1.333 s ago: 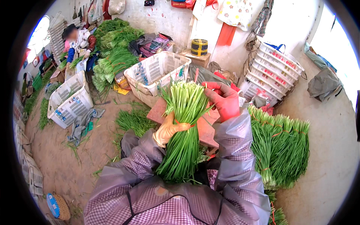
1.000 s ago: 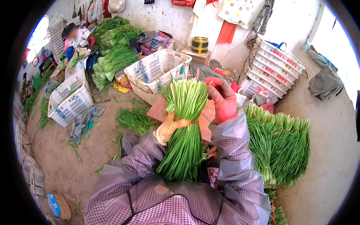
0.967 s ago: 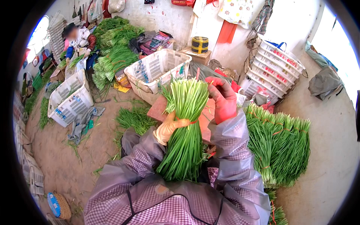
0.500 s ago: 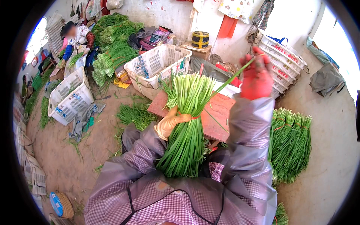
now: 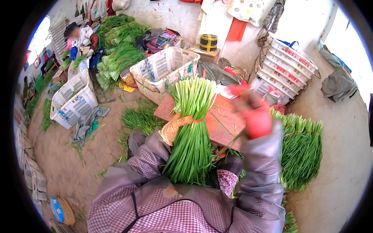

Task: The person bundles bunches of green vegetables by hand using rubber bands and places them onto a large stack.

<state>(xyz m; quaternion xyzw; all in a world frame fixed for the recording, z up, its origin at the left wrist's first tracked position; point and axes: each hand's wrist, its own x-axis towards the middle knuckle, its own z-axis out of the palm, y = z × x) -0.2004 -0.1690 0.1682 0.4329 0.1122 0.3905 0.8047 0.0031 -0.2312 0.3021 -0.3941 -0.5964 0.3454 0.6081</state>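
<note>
My left hand (image 5: 175,128), in a tan glove, is closed around the bundle of garlic chives (image 5: 190,145). The pale cut ends point away from me and the green leaves hang toward my lap. A red band (image 5: 198,120) circles the bundle by my fingers. To the right, my right hand (image 5: 254,113), in a red glove, is raised above the right end of a reddish board (image 5: 225,116) and apart from the bundle. Motion smears its fingers, so whether it holds anything is unclear. Loose leaves lie on the board.
Tied chives (image 5: 301,151) stand at my right. Beyond the board sits a white plastic crate (image 5: 155,83), with another crate (image 5: 74,99) farther left. Stacked white baskets (image 5: 285,72) rise at the back right. Heaped chives (image 5: 120,58) lie near a seated person (image 5: 81,40).
My right hand has come down and left, toward me. The single leaf it pulled out beside the bundle no longer shows in it. My left hand keeps its hold on the bundle.
</note>
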